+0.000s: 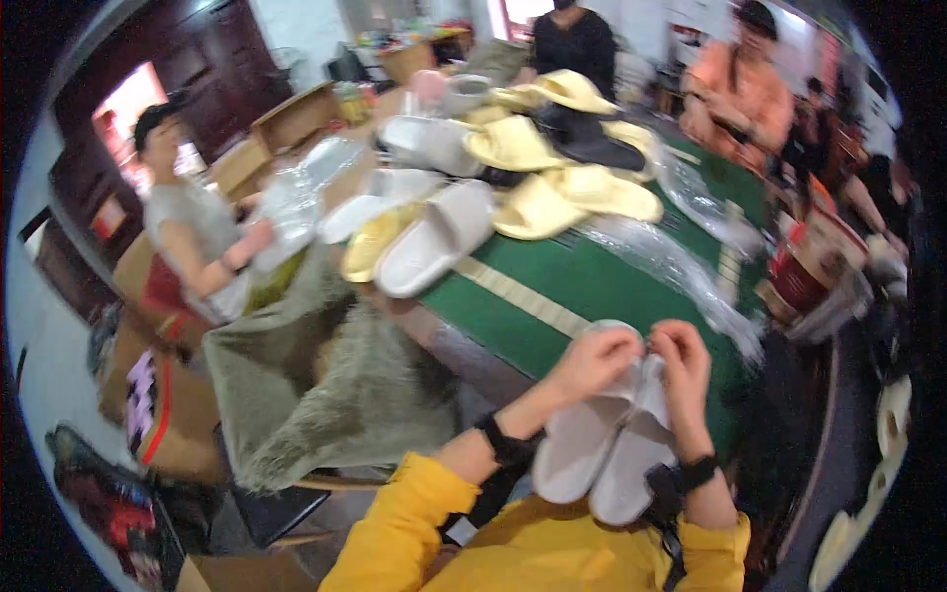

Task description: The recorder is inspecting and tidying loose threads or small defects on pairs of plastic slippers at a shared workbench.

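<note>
Both hands, left hand [595, 360] and right hand [681, 363], grip paired white slippers [602, 444] lengthwise, far ends pointing away.

My view from the head camera, looking down at my own arms. Both forearms enter from the lower edge. Each wears a bright yellow sleeve, loose and creased, pushed back so the forearm is bare from about the elbow. A black band circles each wrist: on the left it is broad with a thicker block on the outer side; on the right it is similar, with a dark strap hanging below it. Left hand [595, 361] and right hand [683, 363] are bare, without gloves. Fine detail is blurred.
</note>
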Demonstrator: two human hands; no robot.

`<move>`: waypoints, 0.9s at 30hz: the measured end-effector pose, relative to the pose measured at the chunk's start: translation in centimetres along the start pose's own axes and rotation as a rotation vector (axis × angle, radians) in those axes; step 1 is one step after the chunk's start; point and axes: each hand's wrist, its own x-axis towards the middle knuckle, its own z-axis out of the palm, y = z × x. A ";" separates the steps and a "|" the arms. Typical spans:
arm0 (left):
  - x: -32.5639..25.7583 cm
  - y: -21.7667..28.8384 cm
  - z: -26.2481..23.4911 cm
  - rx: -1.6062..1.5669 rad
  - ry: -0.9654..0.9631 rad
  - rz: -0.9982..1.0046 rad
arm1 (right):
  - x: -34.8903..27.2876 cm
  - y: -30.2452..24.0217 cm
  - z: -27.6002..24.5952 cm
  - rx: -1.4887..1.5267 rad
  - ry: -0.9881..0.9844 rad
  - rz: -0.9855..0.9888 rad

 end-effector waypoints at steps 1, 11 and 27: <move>0.0 0.0 0.2 -0.010 0.017 0.017 | -0.1 0.1 -0.1 0.014 0.012 0.091; -0.2 1.2 0.1 -0.068 0.004 0.020 | 0.2 0.3 -0.1 0.178 -0.085 0.079; -0.1 0.8 0.1 -0.148 -0.016 0.030 | 0.3 0.6 -0.1 0.202 -0.133 0.101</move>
